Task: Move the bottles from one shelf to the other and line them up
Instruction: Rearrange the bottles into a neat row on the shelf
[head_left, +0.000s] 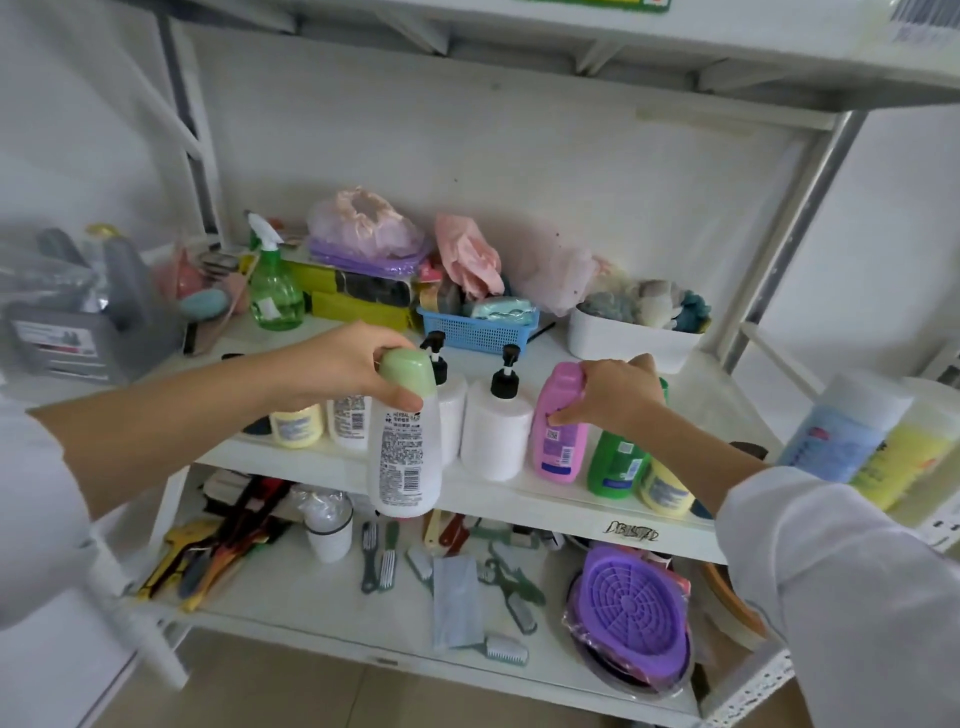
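1. Left hand (337, 369) clenched around the green cap of a white bottle (405, 447), fingers (400, 400) curled over the cap.
2. White bottle held upright in the air, just in front of the middle shelf (337, 462), its bottom hanging past the shelf edge.
3. Right hand (615, 395) wrapped on the top of a pink bottle (558, 431), thumb on its front label, other fingers over the cap.
4. Pink bottle stood upright on the middle shelf, near the front edge.
5. Two white pump bottles (496, 431) stood side by side between the white bottle and the pink one.
6. Green bottle (615, 462) just right of the pink one, partly hidden under the right wrist, with a yellow bottle (665, 491) beside it.
7. More small bottles (296, 426) behind the left hand, partly hidden.
8. Green spray bottle (272, 286), blue basket (475, 330) and white tub (623, 340) further back on the same shelf.
9. Brushes, combs and a purple round thing (631, 605) lay on the lower shelf (311, 597).
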